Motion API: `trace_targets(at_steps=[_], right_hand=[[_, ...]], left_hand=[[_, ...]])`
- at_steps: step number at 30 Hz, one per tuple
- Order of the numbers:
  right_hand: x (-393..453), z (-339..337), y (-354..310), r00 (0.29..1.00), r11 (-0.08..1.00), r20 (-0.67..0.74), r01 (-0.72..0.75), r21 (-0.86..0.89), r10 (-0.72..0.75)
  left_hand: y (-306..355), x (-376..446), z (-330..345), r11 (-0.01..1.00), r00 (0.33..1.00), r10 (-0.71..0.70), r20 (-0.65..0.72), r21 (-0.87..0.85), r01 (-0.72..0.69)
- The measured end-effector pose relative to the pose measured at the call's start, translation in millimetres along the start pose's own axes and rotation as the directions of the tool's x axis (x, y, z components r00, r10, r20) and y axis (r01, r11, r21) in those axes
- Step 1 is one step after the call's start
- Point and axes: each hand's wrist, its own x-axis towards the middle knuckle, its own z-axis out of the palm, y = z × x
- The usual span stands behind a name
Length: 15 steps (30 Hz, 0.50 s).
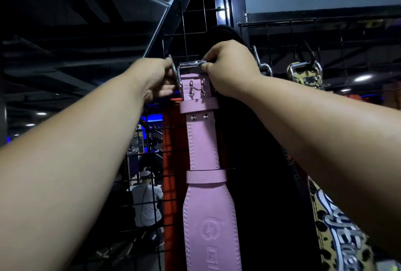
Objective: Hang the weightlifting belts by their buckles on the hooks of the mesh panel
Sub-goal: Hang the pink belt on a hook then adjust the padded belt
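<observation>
Right hand [227, 68] pinches buckle [191, 65] top; left hand [155, 78] grips hook [172, 68] just left of it. Pink belt [206, 162] hangs below both grips against mesh panel [195, 21].

I see a dim gym hall with a dark ceiling [65, 10] crossed by black beams. Small round ceiling lights [362, 78] glow out to the right and far left. Low on the left a blue-lit strip [154, 117] shines, and an orange-red column [168, 140] stands beside it.
</observation>
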Motion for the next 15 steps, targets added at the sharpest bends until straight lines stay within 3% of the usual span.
trace_targets(at_steps=[9,15], right_hand=[[10,-1,2,1.0,0.999,0.014,-0.01,0.037,0.01],[12,-11,5,1.0,0.999,0.031,-0.007,0.047,0.005]], left_hand=[[18,7,-2,0.992,0.998,-0.059,0.027,0.11,0.056],[25,12,-10,0.983,0.976,-0.155,0.154,0.122,0.137]])
